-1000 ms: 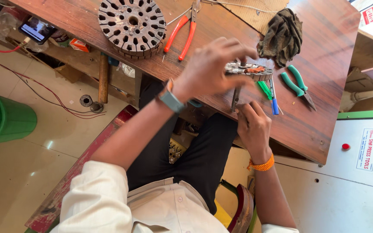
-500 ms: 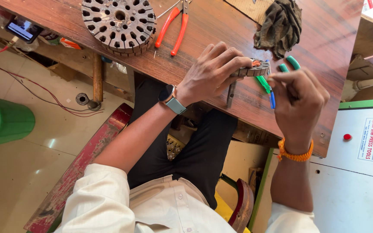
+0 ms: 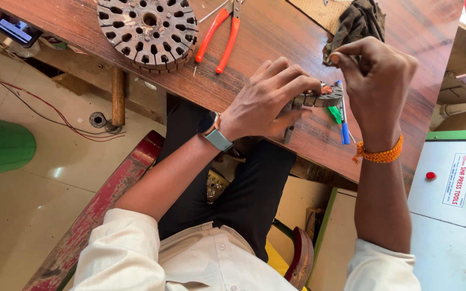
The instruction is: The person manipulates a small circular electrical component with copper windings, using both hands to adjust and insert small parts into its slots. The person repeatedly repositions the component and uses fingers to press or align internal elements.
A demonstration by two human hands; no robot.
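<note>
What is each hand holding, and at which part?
The left hand grips a small slotted metal ring by its rim. What the right hand pinches cannot be told.

The person is wearing a white shirt (image 3: 152, 258) with rolled sleeves, black trousers (image 3: 244, 188), a watch (image 3: 215, 132) on the left wrist, an orange band (image 3: 379, 156) on the right.

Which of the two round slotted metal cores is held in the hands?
The smaller slotted metal ring, gripped by the left hand; the large dark slotted disc lies untouched on the table.
</note>
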